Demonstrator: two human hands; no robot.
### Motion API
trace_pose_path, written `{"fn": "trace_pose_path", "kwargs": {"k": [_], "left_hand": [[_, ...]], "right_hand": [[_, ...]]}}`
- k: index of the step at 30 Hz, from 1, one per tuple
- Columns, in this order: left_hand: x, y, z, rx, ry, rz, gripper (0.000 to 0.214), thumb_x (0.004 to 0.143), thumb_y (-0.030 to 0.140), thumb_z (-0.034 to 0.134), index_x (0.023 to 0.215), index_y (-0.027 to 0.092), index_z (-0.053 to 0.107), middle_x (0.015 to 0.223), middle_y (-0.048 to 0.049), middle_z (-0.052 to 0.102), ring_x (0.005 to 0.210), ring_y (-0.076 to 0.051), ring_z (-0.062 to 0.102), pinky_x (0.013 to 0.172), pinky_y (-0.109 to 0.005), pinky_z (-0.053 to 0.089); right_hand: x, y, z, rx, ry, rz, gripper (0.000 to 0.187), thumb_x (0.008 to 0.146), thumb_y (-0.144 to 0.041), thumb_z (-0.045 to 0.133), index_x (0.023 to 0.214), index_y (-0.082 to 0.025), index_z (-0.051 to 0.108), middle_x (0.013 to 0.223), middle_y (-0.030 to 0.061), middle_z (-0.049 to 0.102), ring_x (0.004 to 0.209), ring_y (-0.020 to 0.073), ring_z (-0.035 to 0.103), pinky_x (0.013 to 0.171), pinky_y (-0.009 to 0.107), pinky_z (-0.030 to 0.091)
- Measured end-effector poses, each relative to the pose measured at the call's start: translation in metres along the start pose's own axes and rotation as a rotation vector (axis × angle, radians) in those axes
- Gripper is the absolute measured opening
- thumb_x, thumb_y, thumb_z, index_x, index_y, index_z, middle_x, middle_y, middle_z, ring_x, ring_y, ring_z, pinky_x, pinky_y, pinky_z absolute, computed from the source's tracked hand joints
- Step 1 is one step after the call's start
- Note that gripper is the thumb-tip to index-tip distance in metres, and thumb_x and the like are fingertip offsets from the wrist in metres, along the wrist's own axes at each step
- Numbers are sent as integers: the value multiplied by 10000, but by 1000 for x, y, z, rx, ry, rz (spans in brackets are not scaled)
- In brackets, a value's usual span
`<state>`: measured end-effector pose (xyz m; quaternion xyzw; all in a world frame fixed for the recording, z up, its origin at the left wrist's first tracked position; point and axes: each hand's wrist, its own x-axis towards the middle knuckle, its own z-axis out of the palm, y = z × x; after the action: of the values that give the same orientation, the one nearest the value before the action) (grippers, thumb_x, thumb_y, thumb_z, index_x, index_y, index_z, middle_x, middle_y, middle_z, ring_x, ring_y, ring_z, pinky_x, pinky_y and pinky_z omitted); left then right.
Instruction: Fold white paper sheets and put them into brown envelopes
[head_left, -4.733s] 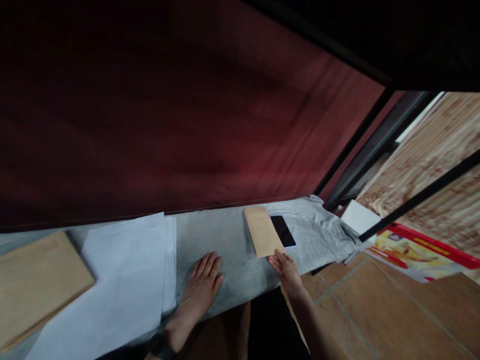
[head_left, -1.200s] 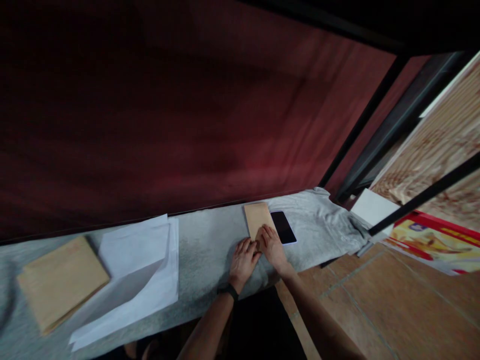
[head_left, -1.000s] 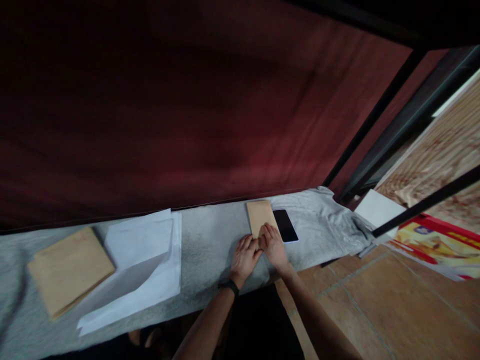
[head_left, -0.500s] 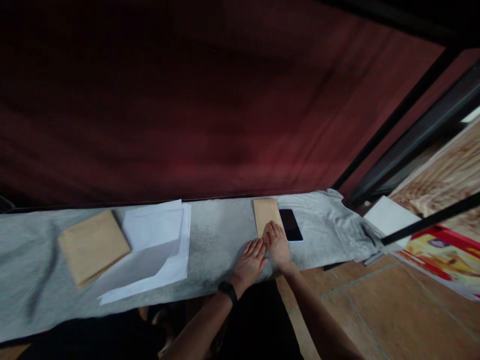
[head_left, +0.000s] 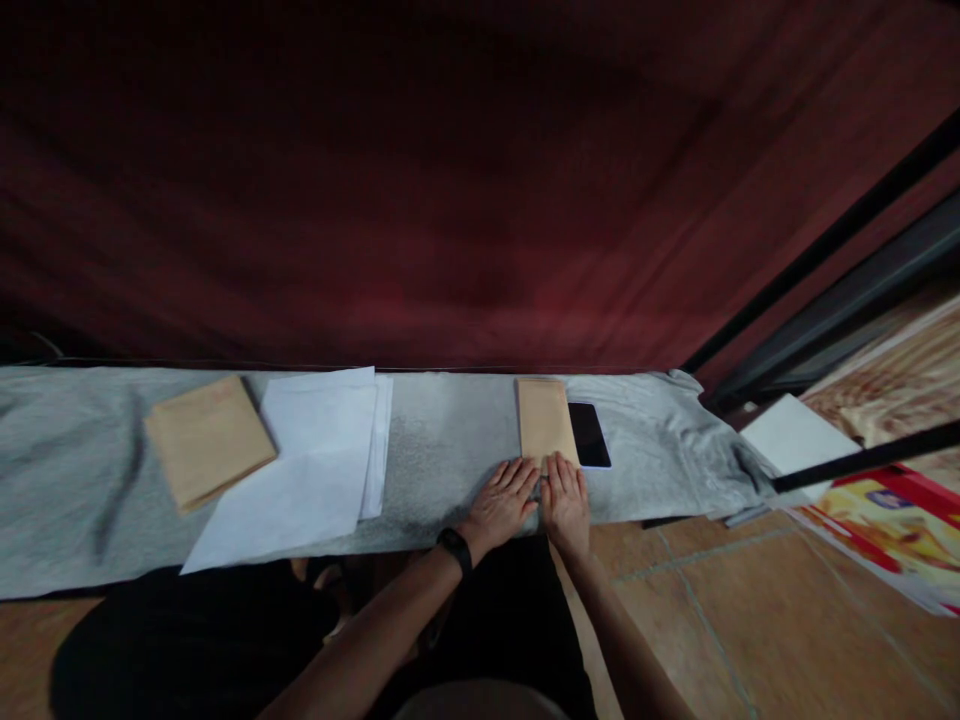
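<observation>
A brown paper envelope (head_left: 544,418) lies lengthwise on the grey cloth, its near end under my fingertips. My left hand (head_left: 504,500), with a dark band at the wrist, rests flat with fingers stretched toward the envelope's near left corner. Beside it my right hand (head_left: 566,503) lies flat on the near right end, fingers extended. The two hands almost meet at the thumbs. Just right of the envelope is a dark-screened phone (head_left: 589,435) with a pale edge. Whether anything is inside the envelope cannot be seen.
Left on the grey cloth (head_left: 450,420) are white paper sheets (head_left: 300,480), partly overlapped by a stack of brown envelopes (head_left: 214,440). A dark red curtain (head_left: 420,230) hangs behind. At right stand black bars, a white board (head_left: 799,435) and a red-and-yellow box (head_left: 892,530) above the tiled floor.
My right hand has slid down toward the envelope's near end, and more of the envelope shows. My left hand stays near the same corner. The camera view has shifted, and the top white sheet lies flatter.
</observation>
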<state>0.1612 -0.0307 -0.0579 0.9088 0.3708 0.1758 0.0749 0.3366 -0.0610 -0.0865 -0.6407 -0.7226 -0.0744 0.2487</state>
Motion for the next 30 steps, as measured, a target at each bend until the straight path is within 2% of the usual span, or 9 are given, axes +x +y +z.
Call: {"fn": "trace_pose_path", "kwargs": {"k": [3, 10, 19, 24, 26, 30], "left_hand": [[0, 0, -3, -15, -35, 15, 579, 973, 438, 530, 1513, 286, 385, 1581, -30, 404, 1477, -248, 331, 1223, -455, 253], [-1, -1, -6, -20, -55, 16, 627, 972, 509, 501, 1517, 223, 385, 1597, -52, 372, 1496, -265, 284, 1227, -444, 236], [-5, 5, -17, 32, -31, -46, 574, 988, 445, 483, 1508, 218, 399, 1591, -71, 384, 1497, -250, 284, 1238, -479, 201], [-40, -11, -48, 151, 27, -172, 560, 991, 337, 441, 1529, 211, 348, 1637, -67, 287, 1530, -260, 176, 1244, -527, 160], [-58, -25, -69, 228, 74, -265, 565, 981, 250, 420, 1538, 237, 330, 1645, -50, 266, 1537, -263, 142, 1241, -550, 147], [-91, -58, -121, 381, 285, -518, 603, 982, 264, 413, 1567, 245, 265, 1662, -91, 196, 1541, -304, 94, 1220, -619, 97]], "right_hand": [[2, 2, 0, 6, -37, -19, 521, 1032, -266, 306, 1539, -154, 350, 1547, 157, 428, 1448, 275, 359, 1192, 521, 237], [5, 7, 5, 36, -37, -9, 523, 1023, -246, 305, 1538, -166, 345, 1556, 149, 415, 1449, 276, 352, 1171, 521, 275], [10, 7, 8, 50, 7, -18, 520, 1000, -232, 325, 1511, -153, 385, 1534, 158, 443, 1418, 281, 394, 1153, 527, 312], [6, 6, 13, 36, 53, -24, 522, 988, -218, 335, 1501, -154, 402, 1526, 155, 456, 1408, 289, 412, 1157, 531, 312], [6, 6, 15, 36, 68, -21, 525, 980, -218, 351, 1498, -159, 410, 1522, 146, 464, 1403, 292, 421, 1162, 531, 307], [5, 6, 18, 34, 91, -34, 538, 966, -212, 361, 1501, -187, 409, 1533, 128, 454, 1394, 290, 436, 1159, 532, 316]]}}
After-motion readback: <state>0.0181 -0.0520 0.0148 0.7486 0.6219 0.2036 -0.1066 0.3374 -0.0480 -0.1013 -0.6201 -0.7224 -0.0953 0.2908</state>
